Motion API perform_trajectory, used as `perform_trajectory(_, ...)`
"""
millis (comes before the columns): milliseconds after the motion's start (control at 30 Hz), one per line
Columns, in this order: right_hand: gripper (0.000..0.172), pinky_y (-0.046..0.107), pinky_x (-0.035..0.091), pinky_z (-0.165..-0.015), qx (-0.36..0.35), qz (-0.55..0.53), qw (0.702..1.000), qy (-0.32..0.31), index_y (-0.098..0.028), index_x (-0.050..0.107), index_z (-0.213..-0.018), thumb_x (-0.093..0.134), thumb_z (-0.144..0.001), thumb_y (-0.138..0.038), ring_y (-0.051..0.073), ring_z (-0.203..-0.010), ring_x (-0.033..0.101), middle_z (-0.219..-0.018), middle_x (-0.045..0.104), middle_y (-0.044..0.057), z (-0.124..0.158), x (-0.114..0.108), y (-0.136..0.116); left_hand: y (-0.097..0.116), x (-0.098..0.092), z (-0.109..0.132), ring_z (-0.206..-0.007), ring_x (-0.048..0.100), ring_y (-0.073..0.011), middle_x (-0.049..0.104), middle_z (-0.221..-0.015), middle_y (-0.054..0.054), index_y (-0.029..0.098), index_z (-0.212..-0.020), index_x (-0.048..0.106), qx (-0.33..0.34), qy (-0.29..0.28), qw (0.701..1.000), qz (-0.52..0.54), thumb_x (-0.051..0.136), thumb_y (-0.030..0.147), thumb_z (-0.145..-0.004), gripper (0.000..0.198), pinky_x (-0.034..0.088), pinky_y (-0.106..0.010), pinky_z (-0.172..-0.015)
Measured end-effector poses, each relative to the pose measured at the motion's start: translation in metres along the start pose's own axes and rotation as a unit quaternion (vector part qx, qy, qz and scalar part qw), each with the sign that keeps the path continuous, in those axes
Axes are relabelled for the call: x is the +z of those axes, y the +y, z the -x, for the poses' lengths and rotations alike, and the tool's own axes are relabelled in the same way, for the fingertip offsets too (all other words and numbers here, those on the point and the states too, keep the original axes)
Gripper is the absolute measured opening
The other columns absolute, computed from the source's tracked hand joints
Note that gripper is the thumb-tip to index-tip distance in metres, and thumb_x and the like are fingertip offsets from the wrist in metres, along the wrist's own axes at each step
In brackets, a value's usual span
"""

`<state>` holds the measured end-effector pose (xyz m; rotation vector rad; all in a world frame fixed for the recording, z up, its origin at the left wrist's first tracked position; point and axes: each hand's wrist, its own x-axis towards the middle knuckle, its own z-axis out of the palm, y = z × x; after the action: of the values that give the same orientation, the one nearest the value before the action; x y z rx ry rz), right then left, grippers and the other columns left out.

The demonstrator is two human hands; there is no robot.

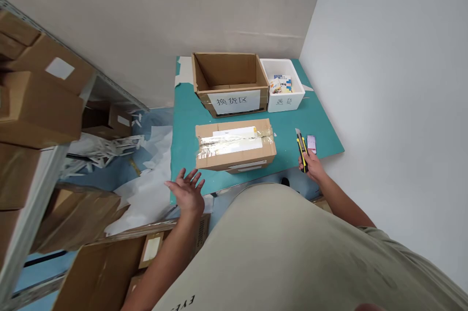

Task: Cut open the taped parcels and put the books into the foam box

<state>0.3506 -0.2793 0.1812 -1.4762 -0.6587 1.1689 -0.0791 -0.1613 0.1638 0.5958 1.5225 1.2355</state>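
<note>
1. Here, a teal table [321, 143] stands in a white-walled corner, with a white wall [383, 82] on the right. A metal shelf [34, 204] loaded with cardboard cartons [44, 106] rises on the left, and loose white paper [142, 189] lies on the blue floor [120, 174].
2. The table carries one open cardboard box [229, 82] with a white Chinese-lettered label, and one white foam box [283, 101] just beside it, holding printed packets [281, 84]. In front of these lie one taped parcel [234, 145], sealed with shiny tape, and one small pink-and-white card [311, 144].
3. The right hand [312, 167] reaches over the table's near edge, its grip closed around one yellow-and-black utility knife [302, 152], blade extended and pointing away from the person, just beside the card.
4. The left hand [188, 193] is raised and open, its grip empty, fingers [192, 177] spread just beside the parcel's near corner.
</note>
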Motion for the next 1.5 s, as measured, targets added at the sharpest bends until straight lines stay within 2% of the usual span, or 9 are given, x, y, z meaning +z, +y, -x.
perform_trajectory(167, 0.079, 0.025, 0.053, -0.049, -0.035, 0.011, 0.999, 0.039, -0.030, 0.059, -0.112, 0.085, -0.082, -0.098, 0.012, -0.046, 0.054, -0.062, 0.057, -0.013, 0.009, -0.006, -0.030, -0.003, 0.001, -0.001, -0.143, 0.074, -0.0326, 0.075, -0.153, -0.020, 0.027, -0.165, 0.063, -0.011, 0.001, 1.000, 0.028, 0.024, 0.104, -0.105, 0.105, 0.060, -0.046, -0.112)
perform_trajectory(267, 0.082, 0.026, 0.057, -0.052, -0.058, 0.040, 0.996, 0.046, -0.029, 0.060, -0.106, 0.089, -0.076, -0.100, 0.013, -0.049, 0.060, -0.063, 0.062, -0.011, 0.007, -0.010, -0.052, -0.008, 0.006, -0.002, -0.142, 0.075, -0.0339, 0.074, -0.155, -0.024, 0.023, -0.167, 0.062, -0.011, -0.001, 0.999, 0.040, 0.028, 0.107, -0.102, 0.111, 0.062, -0.044, -0.108)
perform_trajectory(467, 0.074, 0.029, 0.062, -0.058, -0.127, 0.174, 0.976, -0.014, -0.028, 0.059, -0.102, 0.087, -0.086, -0.094, 0.016, -0.063, 0.072, -0.085, 0.080, 0.000, -0.006, 0.000, -0.123, -0.014, 0.008, 0.005, -0.143, 0.075, -0.0359, 0.075, -0.155, -0.023, 0.025, -0.165, 0.064, 0.029, -0.037, 0.998, 0.048, 0.046, 0.109, -0.096, 0.110, 0.061, -0.049, -0.112)
perform_trajectory(633, 0.061, 0.030, 0.055, -0.054, -0.200, 0.287, 0.930, -0.114, -0.029, 0.067, -0.127, 0.081, -0.100, -0.082, 0.017, -0.058, 0.065, -0.080, 0.075, -0.004, -0.018, 0.035, -0.198, -0.005, 0.010, 0.015, -0.153, 0.067, -0.0391, 0.071, -0.163, -0.021, 0.029, -0.164, 0.064, 0.053, -0.104, 0.993, 0.022, 0.065, 0.097, -0.093, 0.099, 0.056, -0.056, -0.123)
perform_trajectory(800, 0.053, 0.032, 0.052, -0.056, -0.234, 0.439, 0.838, -0.224, -0.026, 0.076, -0.142, 0.073, -0.110, -0.069, 0.018, -0.058, 0.064, -0.081, 0.076, -0.001, -0.027, 0.099, -0.249, 0.010, 0.030, 0.021, -0.168, 0.053, -0.0420, 0.063, -0.174, -0.019, 0.030, -0.168, 0.062, 0.051, -0.188, 0.981, -0.009, 0.075, 0.092, -0.089, 0.100, 0.046, -0.058, -0.135)
perform_trajectory(1000, 0.037, 0.033, 0.052, -0.070, -0.281, 0.611, 0.682, -0.286, -0.031, 0.083, -0.142, 0.071, -0.113, -0.050, 0.027, -0.087, 0.078, -0.111, 0.089, 0.009, -0.042, 0.174, -0.254, 0.015, 0.052, 0.023, -0.169, 0.052, -0.0439, 0.060, -0.177, -0.017, 0.032, -0.177, 0.053, -0.013, -0.237, 0.971, -0.008, 0.079, 0.092, -0.086, 0.112, 0.043, -0.060, -0.138)
perform_trajectory(1167, 0.041, 0.032, 0.047, -0.071, -0.288, 0.697, 0.578, -0.313, -0.030, 0.081, -0.149, 0.065, -0.117, -0.049, 0.028, -0.087, 0.076, -0.108, 0.089, 0.009, -0.054, 0.208, -0.246, 0.013, 0.062, 0.023, -0.172, 0.048, -0.0475, 0.057, -0.181, -0.020, 0.031, -0.178, 0.053, -0.028, -0.214, 0.976, 0.012, 0.081, 0.094, -0.083, 0.118, 0.041, -0.064, -0.139)
perform_trajectory(1333, 0.041, 0.032, 0.045, -0.069, -0.300, 0.727, 0.524, -0.326, -0.031, 0.080, -0.150, 0.064, -0.117, -0.051, 0.028, -0.085, 0.075, -0.102, 0.086, 0.009, -0.064, 0.223, -0.245, 0.012, 0.072, 0.031, -0.174, 0.048, -0.0460, 0.062, -0.180, -0.013, 0.036, -0.174, 0.061, -0.019, -0.209, 0.976, 0.060, 0.081, 0.090, -0.087, 0.104, 0.041, -0.062, -0.140)
perform_trajectory(1500, 0.037, 0.033, 0.046, -0.071, -0.310, 0.726, 0.515, -0.335, -0.032, 0.081, -0.147, 0.068, -0.116, -0.049, 0.027, -0.078, 0.072, -0.093, 0.083, 0.007, -0.073, 0.227, -0.247, 0.008, 0.076, 0.033, -0.173, 0.050, -0.0447, 0.061, -0.181, -0.015, 0.030, -0.175, 0.061, 0.002, -0.221, 0.972, 0.082, 0.085, 0.087, -0.086, 0.109, 0.036, -0.060, -0.145)
